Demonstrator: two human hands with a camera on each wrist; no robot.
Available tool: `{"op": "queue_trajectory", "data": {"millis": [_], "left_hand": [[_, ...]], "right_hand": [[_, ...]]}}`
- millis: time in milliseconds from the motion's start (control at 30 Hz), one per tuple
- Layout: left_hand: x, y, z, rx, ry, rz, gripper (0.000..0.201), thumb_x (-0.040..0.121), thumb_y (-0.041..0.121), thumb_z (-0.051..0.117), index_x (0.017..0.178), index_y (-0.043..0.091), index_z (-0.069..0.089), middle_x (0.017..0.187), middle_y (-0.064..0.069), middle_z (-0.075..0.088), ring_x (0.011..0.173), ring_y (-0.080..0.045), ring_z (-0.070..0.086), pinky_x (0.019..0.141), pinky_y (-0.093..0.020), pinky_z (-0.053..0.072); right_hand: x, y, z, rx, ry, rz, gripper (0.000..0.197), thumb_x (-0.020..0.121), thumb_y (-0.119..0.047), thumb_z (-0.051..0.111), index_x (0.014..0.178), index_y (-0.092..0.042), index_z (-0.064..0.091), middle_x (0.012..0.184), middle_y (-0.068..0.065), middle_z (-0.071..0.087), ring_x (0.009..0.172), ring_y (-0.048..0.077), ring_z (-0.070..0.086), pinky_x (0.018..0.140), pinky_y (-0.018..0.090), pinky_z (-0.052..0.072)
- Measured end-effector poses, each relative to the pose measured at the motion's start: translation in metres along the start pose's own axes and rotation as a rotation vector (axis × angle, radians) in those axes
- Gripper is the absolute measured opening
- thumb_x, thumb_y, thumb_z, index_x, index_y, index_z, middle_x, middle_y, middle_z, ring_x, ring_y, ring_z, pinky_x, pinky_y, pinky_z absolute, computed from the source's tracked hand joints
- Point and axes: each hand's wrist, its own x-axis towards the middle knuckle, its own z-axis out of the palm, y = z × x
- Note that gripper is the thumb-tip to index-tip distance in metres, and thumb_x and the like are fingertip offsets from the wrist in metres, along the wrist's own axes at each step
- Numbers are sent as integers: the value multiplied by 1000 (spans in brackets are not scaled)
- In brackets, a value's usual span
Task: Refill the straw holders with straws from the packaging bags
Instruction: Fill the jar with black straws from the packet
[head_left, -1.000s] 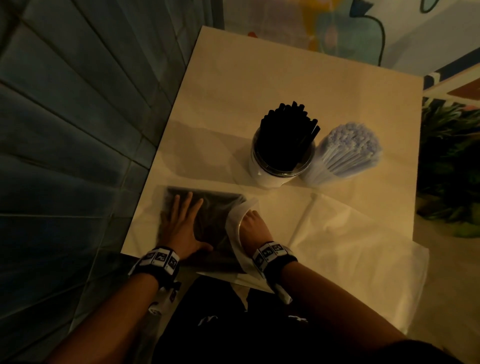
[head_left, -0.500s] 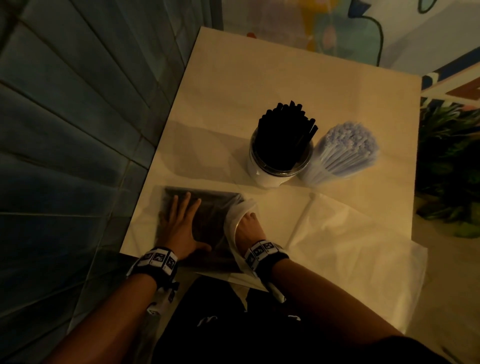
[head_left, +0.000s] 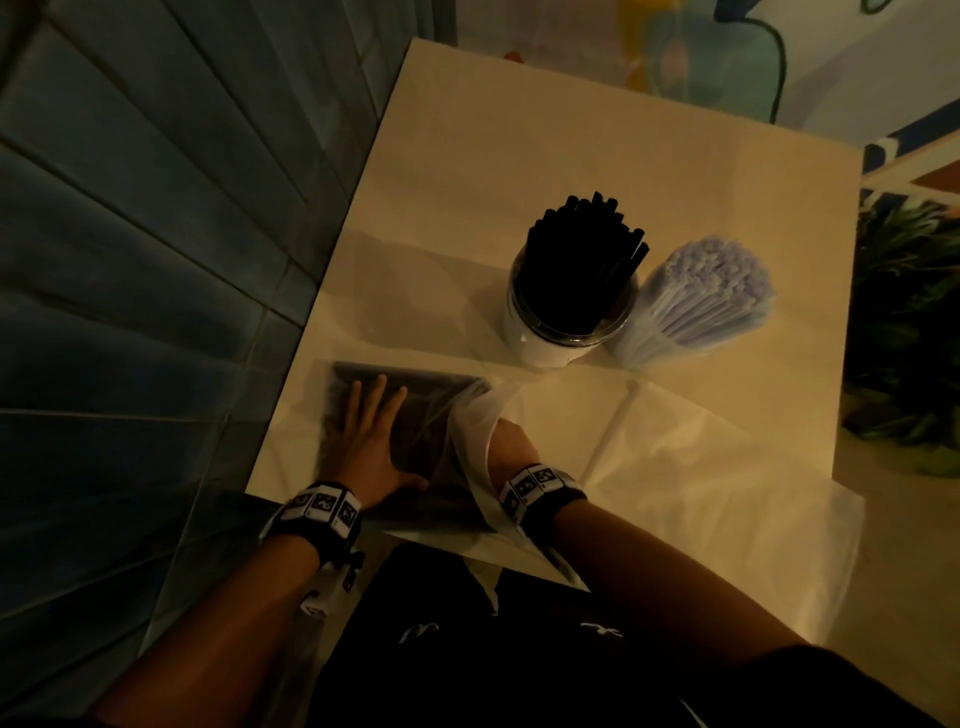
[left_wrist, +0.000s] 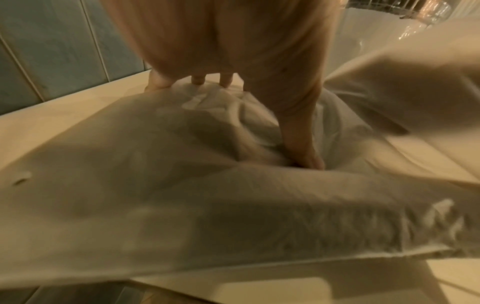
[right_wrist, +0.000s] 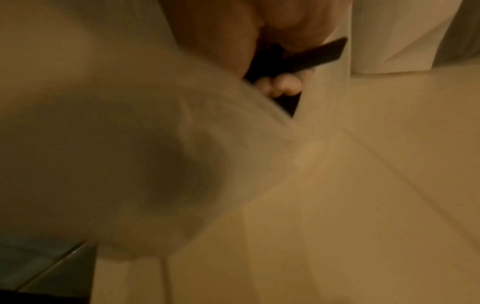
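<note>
**Left hand flat on straw bag, right hand inside its mouth**

Dim, warm light. A pale table (head_left: 597, 171) stands against a blue tiled wall (head_left: 156, 260).

At the near left corner of the table lies a translucent packaging bag (head_left: 415, 415) with dark straws showing through it. The left hand (head_left: 366, 441) lies flat on top of the bag, fingers straight and spread, thumb out to the side, pressing the plastic down. The left wrist view shows the fingertips (left_wrist: 198, 79) at the far edge of the crumpled film.

The right hand (head_left: 511, 441) is pushed into the open mouth of the bag, the plastic rim draped over its knuckles. In the right wrist view the fingers (right_wrist: 285, 84) are curled around black straws (right_wrist: 306, 57) inside the bag; the picture is blurred and the count cannot be read.

Farther back, near the table's middle, a white straw holder (head_left: 550, 343) stands upright, packed with black straws (head_left: 582, 260). Just beside it, on its right, stands an upright bundle of pale wrapped straws (head_left: 696, 301); whether the two touch cannot be told.

A second, flat pale bag (head_left: 701, 493) lies on the near right of the table and hangs over the edge.
</note>
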Motion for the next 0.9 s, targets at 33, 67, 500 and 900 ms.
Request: {"op": "queue_trajectory", "data": {"millis": [33,67,500,900], "left_hand": [[1,0,-1,7,1,0,132,55,61,86,155,38,2,160,14,-24,148,-20,-23,114,-68,10],[2,0,-1,14,1,-3,132,55,62,85,155,39,2,160,14,-24,148,-20,-23,114,-68,11],[5,0,-5,22,-9,-8,134,53,63,85,155,35,4,162,12,-20,149,-21,-21,114,-68,11],[6,-1,0,-38,1,-13,132,54,59,87,155,35,4,161,14,-21,148,-18,-25,115,-68,9]], "right_hand": [[-1,-3,-3,-33,45,-34,42,103,-19,40,138,3,45,136,23,53,124,36,53,107,40,39],[0,-4,-3,-69,81,-78,45,103,-23,39,139,3,44,136,24,52,125,36,53,109,40,37],[-8,-39,-18,-588,123,-104,57,98,-30,38,139,10,36,143,33,37,128,51,40,108,67,28],[-7,-19,7,-738,-71,-65,60,98,-25,24,141,13,5,144,37,29,130,53,33,114,67,21]]}}
